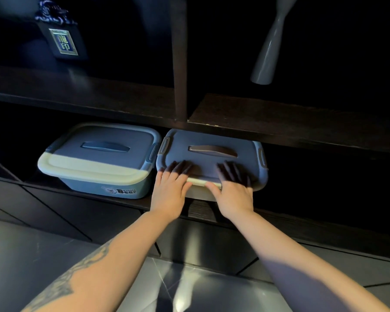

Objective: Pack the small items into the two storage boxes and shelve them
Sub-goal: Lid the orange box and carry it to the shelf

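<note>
Now both hands, left hand and right hand, press spread, flat fingers on the right box's lid, apparently pushing it onto the shelf beside the left box.

This looks like a room in a home, dimly lit, with a dark wooden display shelf unit filling the wall. At 11 o'clock a decorative seal-like ornament with gold characters stands on an upper shelf; at 1 o'clock stands a slim pale vase. On the low shelf at the centre sit two lidded plastic storage boxes, side by side. At 6 o'clock the floor is glossy, marble-veined tile.
</note>
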`<state>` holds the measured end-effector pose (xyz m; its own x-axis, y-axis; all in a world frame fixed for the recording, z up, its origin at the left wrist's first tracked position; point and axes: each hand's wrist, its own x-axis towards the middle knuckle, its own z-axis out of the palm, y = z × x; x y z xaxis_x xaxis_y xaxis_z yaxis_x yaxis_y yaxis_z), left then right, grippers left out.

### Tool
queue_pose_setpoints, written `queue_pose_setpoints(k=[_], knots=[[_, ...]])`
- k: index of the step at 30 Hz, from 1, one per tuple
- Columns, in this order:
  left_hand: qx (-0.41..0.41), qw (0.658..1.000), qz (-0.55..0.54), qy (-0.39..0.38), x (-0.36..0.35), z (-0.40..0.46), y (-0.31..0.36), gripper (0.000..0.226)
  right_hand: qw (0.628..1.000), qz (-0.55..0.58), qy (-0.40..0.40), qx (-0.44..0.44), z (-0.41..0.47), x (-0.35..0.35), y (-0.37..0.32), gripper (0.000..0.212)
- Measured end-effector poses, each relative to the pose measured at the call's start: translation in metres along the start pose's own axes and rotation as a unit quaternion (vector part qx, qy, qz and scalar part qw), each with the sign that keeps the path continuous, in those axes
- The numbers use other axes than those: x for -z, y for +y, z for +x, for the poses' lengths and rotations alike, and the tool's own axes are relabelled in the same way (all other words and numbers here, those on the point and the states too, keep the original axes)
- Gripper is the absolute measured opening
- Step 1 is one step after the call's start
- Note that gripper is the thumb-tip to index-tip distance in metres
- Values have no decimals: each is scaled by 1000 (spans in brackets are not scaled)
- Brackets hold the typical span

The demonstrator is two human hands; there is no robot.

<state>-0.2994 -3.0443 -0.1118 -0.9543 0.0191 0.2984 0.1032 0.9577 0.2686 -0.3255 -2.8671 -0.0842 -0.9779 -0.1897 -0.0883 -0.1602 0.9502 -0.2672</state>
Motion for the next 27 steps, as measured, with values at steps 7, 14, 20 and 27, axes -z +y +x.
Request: queue_pose_setpoints(k=[7,14,20,27], knots=[[66,996,-54,-23,22,15,5,25,999,23,-31,-26,12,1,-4,59],[71,988,-91,100,52,-41,-69,33,967,131,144,166,-32,-32,-82,33],[99,986,-83,101,77,-61,-172,31,952,127,176,214,-20,-65,-184,31],[59,995,-75,32,92,-48,-260,48,963,47,220,146,1,-95,-258,27]])
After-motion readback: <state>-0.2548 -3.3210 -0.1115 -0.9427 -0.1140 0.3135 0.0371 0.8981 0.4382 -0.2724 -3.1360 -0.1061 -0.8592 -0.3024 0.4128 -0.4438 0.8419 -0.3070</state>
